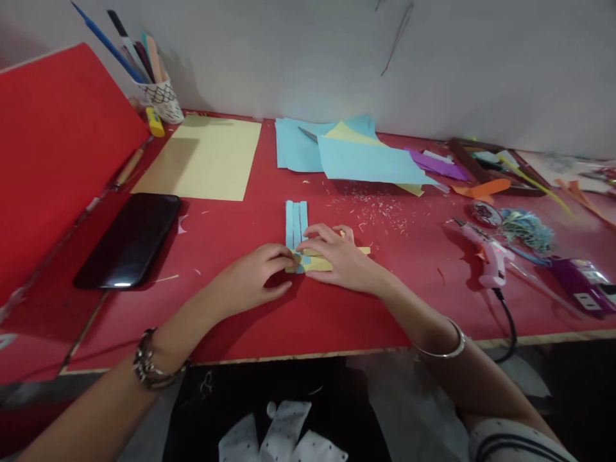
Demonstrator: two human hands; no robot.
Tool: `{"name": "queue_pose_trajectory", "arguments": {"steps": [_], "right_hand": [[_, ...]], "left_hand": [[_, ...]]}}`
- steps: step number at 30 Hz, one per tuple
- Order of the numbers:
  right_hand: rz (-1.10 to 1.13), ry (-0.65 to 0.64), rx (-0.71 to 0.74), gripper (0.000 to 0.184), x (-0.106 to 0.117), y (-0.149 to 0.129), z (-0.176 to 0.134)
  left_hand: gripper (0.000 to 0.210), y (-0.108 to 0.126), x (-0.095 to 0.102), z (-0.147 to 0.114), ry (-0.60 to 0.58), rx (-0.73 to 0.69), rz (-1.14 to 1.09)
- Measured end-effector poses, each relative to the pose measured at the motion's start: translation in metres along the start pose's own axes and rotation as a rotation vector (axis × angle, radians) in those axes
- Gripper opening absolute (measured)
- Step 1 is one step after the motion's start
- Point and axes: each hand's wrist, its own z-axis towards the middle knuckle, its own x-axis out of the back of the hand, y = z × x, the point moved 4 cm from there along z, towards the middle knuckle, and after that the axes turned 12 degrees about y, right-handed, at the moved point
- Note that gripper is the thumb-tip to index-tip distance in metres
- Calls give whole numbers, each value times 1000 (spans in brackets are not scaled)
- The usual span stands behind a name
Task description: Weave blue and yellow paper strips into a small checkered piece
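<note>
Nearest to us, at six o'clock, dotted white cloth (282, 436) lies in our lap below the edge of the red table (308, 321). Our left hand (253, 279) rests near the table's centre, fingers curled narrow, its fingertips pinching the crossing of the paper strips (302, 251). Our right hand (339, 256) lies flat over the yellow strips (360, 250), fingers spread moderately and pressing them down; one end sticks out towards three o'clock. Three blue strips (296, 221) run side by side towards twelve o'clock from under both hands, woven with the yellow ones where our fingers meet. At nine o'clock a black phone (129, 240) lies face up. At eleven o'clock sits a yellow sheet (205, 157), with a patterned cup of pens (163, 99) behind it. At one o'clock lie blue sheets (366, 160). At three o'clock a pink glue gun (486, 253) rests well apart from our hands, its cord trailing over the edge.
</note>
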Motion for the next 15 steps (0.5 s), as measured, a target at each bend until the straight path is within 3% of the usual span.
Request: {"name": "queue_pose_trajectory", "arguments": {"steps": [5, 9, 13, 15], "right_hand": [[12, 22, 26, 38, 14, 8, -3], [22, 168, -41, 19, 37, 24, -6], [90, 179, -33, 10, 50, 31, -8], [126, 150, -52, 10, 52, 30, -10]], "left_hand": [[22, 11, -4, -2, 19, -11, 116], [24, 18, 3, 1, 91, -97, 183], [21, 15, 19, 7, 293, 25, 108], [19, 12, 18, 11, 278, 69, 39]]}}
